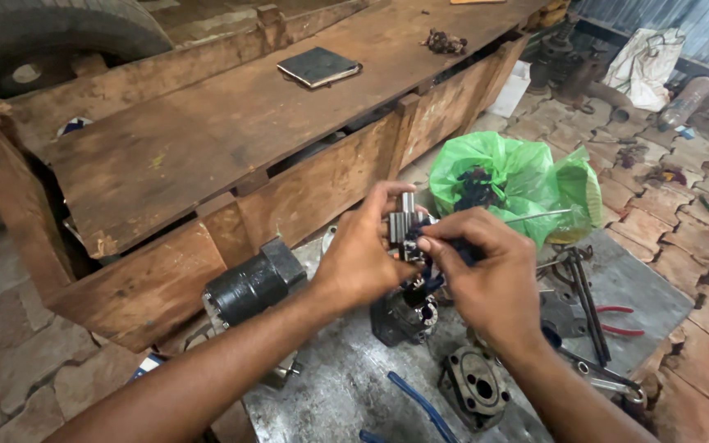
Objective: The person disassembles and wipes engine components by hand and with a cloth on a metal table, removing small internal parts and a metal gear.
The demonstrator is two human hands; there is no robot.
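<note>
My left hand (363, 258) grips a small metal gear part with a shiny shaft (404, 220), held up above the metal work plate (346, 377). My right hand (486, 271) pinches a dark blue strip, perhaps a seal, against that part, and a thin metal pick (539, 216) sticks out to the right from it. Right under the hands stands a dark pump housing (408, 316) with a round bore. A second housing plate with holes (473, 385) lies near my right forearm.
A black cylindrical motor body (252, 283) lies at the left of the plate. A green plastic bag (510, 176) sits behind the hands. Red-handled pliers (617, 320) and long rods (588, 299) lie at right. A wooden workbench (231, 123) with a dark notebook (319, 66) stands behind.
</note>
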